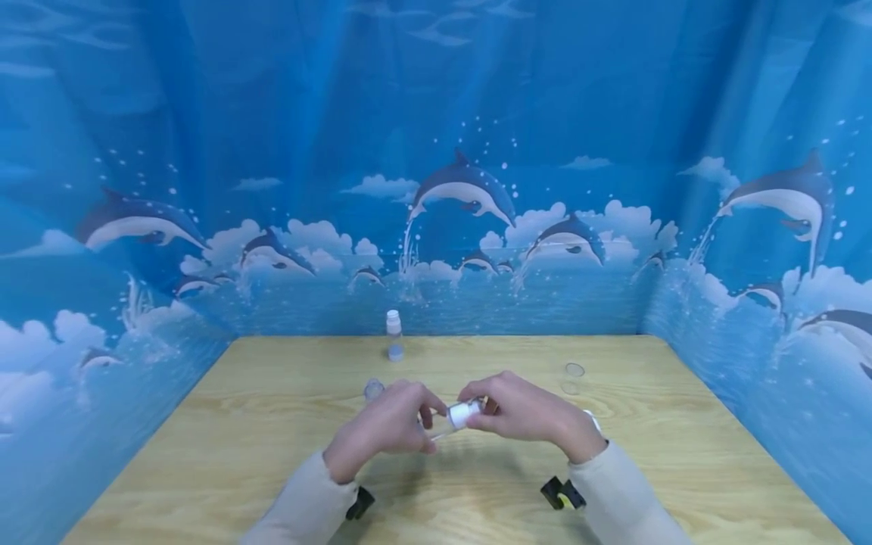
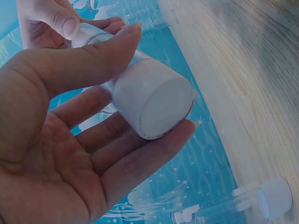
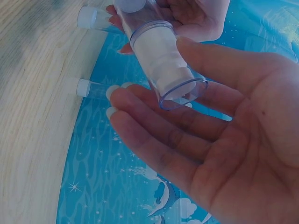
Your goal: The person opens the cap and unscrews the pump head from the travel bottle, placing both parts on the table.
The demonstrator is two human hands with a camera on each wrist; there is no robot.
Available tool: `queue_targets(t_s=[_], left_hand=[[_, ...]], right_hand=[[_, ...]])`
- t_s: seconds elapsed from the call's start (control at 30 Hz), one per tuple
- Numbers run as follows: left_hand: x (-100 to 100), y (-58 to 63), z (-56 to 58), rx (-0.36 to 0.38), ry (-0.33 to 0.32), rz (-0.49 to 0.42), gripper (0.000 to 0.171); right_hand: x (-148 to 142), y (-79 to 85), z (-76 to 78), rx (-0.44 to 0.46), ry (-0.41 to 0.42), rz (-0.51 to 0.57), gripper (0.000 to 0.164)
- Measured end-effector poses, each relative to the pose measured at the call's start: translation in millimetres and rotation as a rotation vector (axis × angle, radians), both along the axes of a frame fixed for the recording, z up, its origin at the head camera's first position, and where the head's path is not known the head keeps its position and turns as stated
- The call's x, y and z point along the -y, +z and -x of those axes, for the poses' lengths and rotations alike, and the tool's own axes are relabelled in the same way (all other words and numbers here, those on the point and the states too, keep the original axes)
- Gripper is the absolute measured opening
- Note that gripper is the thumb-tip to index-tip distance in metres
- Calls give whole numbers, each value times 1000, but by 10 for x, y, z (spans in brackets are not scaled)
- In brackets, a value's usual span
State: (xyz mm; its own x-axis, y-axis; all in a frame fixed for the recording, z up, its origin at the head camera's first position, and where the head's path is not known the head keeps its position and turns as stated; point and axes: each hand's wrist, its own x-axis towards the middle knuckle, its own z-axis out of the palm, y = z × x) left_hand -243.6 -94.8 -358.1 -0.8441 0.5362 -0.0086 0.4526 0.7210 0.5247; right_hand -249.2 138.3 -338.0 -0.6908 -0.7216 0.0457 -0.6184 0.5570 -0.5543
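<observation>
A clear bottle [image 2: 154, 100] with a thick white base is held tilted above the wooden table, between both hands. My left hand [image 1: 395, 416] grips its body, thumb on top and fingers underneath. At the bottle's other end, my right hand [image 1: 521, 410] pinches the clear cap [image 3: 161, 65] between thumb and fingers. White pump-like parts [image 3: 173, 70] show through that cap, whose rimmed end faces the right palm. In the right wrist view, the lower fingers of the right hand [image 3: 224, 135] stretch out below the cap.
A second clear bottle with a white top [image 1: 393, 333] stands upright at the table's back edge. A clear round piece [image 1: 373, 389] lies beyond my left hand, and a clear cup-like piece [image 1: 573, 378] stands right of centre. A white object [image 1: 593, 418] is partly hidden by my right wrist.
</observation>
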Motion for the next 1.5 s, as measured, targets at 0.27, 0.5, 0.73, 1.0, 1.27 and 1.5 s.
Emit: queue_targets(t_s=[0.27,0.5,0.73,1.0,1.27,1.5], left_hand=[[-1,-1,-1,-11,7,-2,48],[-28,1,1,-13,2,-12,49],[-25,8,5,-10,1,-17,51],[-21,21,8,-10,-14,-25,49],[-30,40,-12,-8,-26,-29,51],[-30,40,-7,34,-39,-69,48]], right_hand=[[1,5,-3,-4,7,4,31],[-20,-11,-2,10,-9,23,32],[0,-56,6,-13,-8,49,29],[22,-65,1,-35,-16,52,26],[30,-48,-17,-105,29,72,23],[27,-45,-19,-151,41,79,23]])
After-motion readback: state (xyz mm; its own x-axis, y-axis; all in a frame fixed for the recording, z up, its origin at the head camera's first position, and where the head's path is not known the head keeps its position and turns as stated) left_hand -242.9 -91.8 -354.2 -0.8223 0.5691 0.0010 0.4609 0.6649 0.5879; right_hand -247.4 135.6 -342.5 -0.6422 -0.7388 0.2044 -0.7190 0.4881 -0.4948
